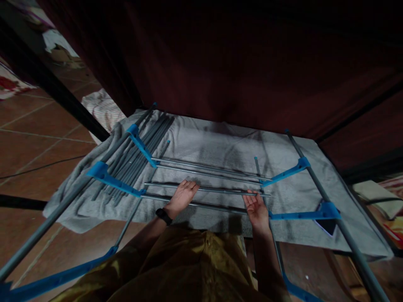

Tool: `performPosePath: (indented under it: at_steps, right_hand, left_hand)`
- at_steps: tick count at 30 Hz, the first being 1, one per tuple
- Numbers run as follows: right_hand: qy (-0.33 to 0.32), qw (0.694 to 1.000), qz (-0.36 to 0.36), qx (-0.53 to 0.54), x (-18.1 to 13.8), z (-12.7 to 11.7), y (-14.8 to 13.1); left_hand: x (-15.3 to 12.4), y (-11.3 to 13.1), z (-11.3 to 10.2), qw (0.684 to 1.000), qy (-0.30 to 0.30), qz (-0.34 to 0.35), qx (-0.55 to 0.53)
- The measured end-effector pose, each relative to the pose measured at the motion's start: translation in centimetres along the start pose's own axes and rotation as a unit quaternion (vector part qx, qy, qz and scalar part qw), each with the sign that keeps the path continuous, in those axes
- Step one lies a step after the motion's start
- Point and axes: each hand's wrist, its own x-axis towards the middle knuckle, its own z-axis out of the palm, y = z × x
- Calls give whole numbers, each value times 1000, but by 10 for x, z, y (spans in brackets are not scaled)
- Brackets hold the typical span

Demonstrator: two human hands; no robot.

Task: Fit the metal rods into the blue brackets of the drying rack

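At 6 o'clock a creased mustard-yellow cloth garment is seen; beyond it, a round grey metal crossbar is run from an angled blue plastic bracket toward 3 o'clock. Just past the crossbar, a slim, smooth grey metal rod is held nearly parallel, its long axis from 9 to 3 o'clock. It is held under the curled fingers of the left hand, thumb hidden; by the right hand, palm up and half open, it is touched at the fingertips, whether gripped cannot be told. Its 3 o'clock end is nearer the right hand. Farther off, dull grey tubes are bundled at 10 o'clock on rumpled, soft grey cloth, backed by a dark maroon panel at 12 o'clock.
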Motion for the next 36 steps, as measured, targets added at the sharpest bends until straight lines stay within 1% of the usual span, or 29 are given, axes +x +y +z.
performPosePath:
  at_steps: [6,9,17,20,27,32,36]
  right_hand:
    - [17,1000,23,1,2,0,-5]
    - [17,999,30,0,2,0,-8]
    - [17,1000,19,-6,-1,2,-6]
    - [13,1000,16,-8,0,2,-5]
    - [8,1000,17,-5,1,3,-4]
    - [12,1000,24,-1,0,4,-6]
    - [7,1000,19,0,-1,5,-7]
  left_hand:
    - [-4,-8,-4,1000,0,-15,6]
    - [-9,-18,-6,999,17,-45,12]
    - [-26,-52,-7,990,54,-128,1]
    - [-31,-58,-8,982,78,-173,1]
    - [-38,-62,-3,950,132,-283,-25]
    - [-39,-66,1,931,143,-335,-32]
    - [-39,-69,1,920,151,-360,-32]
